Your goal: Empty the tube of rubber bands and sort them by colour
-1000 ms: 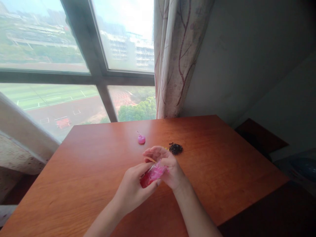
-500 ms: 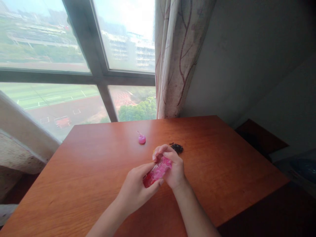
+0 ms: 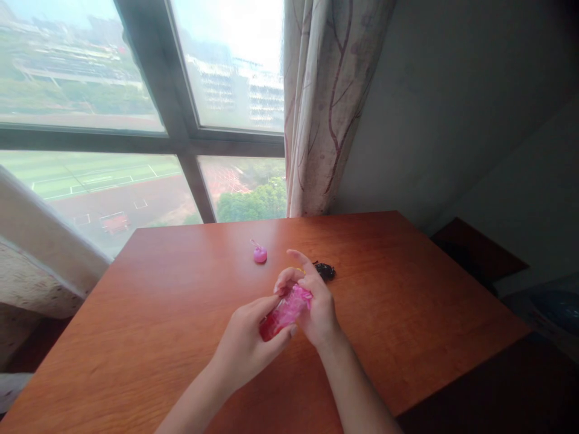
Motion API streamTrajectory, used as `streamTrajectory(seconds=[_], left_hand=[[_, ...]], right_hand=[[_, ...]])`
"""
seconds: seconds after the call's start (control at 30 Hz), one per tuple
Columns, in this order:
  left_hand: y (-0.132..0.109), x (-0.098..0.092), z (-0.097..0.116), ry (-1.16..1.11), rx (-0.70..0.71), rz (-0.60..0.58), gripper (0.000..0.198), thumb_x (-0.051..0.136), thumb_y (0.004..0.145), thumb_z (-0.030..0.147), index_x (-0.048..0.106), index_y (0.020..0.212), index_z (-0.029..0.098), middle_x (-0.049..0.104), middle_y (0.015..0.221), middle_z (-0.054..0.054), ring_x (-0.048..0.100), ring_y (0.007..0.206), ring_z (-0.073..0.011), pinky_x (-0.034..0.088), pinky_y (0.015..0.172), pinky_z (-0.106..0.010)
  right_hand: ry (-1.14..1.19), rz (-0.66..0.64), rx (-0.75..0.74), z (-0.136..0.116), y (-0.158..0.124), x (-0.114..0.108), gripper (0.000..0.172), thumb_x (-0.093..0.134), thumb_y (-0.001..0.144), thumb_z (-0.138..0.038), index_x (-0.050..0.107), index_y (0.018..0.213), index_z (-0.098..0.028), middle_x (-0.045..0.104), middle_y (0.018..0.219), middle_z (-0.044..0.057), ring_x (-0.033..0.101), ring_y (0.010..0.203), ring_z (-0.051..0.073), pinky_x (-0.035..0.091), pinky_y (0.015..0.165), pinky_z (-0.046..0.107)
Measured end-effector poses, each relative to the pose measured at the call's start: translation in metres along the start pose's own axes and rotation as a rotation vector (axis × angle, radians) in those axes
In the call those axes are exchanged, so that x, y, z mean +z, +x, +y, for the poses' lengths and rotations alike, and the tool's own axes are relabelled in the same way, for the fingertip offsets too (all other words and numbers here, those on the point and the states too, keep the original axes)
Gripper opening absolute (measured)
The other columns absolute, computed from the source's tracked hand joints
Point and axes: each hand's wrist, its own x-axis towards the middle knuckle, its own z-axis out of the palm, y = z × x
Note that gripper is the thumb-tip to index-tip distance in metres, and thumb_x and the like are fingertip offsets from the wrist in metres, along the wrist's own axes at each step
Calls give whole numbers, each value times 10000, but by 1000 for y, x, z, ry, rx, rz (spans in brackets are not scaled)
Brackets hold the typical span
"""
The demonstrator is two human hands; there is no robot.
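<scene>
My left hand point(image 3: 248, 328) is closed around a small see-through container point(image 3: 268, 327), reddish at its near end, with the thumb along one side and the fingers on the other. A tangle of thin pink bands point(image 3: 296, 304) fills it and bulges from its far end. Curled against those bands is my right hand point(image 3: 316, 301), its index finger raised and its other fingers bent over them. A bit of yellow point(image 3: 301, 270) shows behind the right fingers, too small to name. Just beyond that hand lies a dark, shiny clump point(image 3: 324, 270), partly hidden.
A pink, apple-shaped object point(image 3: 260, 254) with a thin stem or loop rests farther back on the brown wooden table point(image 3: 181, 313). The table's far edge meets a window point(image 3: 239, 187) and a patterned curtain point(image 3: 316, 120). A grey wall point(image 3: 434, 132) stands to the right.
My right index finger has lifted and stretched out away from the bands. Both hands and the container have shifted very slightly left. The apple-shaped object and dark clump stay put.
</scene>
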Motion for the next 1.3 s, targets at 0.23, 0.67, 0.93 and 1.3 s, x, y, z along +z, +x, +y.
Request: streamTrajectory(seconds=[0.23, 0.67, 0.93, 1.3], left_hand=[[1, -1, -2, -3, -28, 11, 186, 608, 842, 309, 649, 906, 139, 629, 735, -9, 498, 637, -133, 410, 583, -222], [3, -4, 2, -40, -24, 38, 141, 620, 813, 275, 653, 896, 165, 630, 733, -5, 530, 649, -140, 416, 591, -213], [2, -4, -2, -104, -14, 26, 143, 624, 832, 285, 627, 904, 162, 643, 773, -9, 543, 658, -137, 443, 618, -225], [4, -6, -1, -277, -38, 156, 321, 636, 843, 252, 620, 1154, 173, 703, 1010, -50, 645, 872, -187, 502, 795, -271]], right_hand=[[45, -28, 25, 3, -2, 3, 430, 479, 741, -182, 621, 1145, -212, 688, 818, 34, 615, 801, 189, 483, 778, 312], [86, -35, 111, 0, 3, -6, 348, 565, 651, -133, 714, 956, -208, 727, 926, 37, 650, 936, 199, 463, 904, 329], [31, -75, 94, 1, 1, -5, 371, 558, 643, -122, 711, 971, -203, 728, 982, 49, 644, 971, 210, 455, 932, 341], [-90, 57, 49, -4, 0, -10, 278, 597, 816, -321, 659, 1061, -205, 691, 1098, 66, 636, 960, 202, 478, 878, 333]])
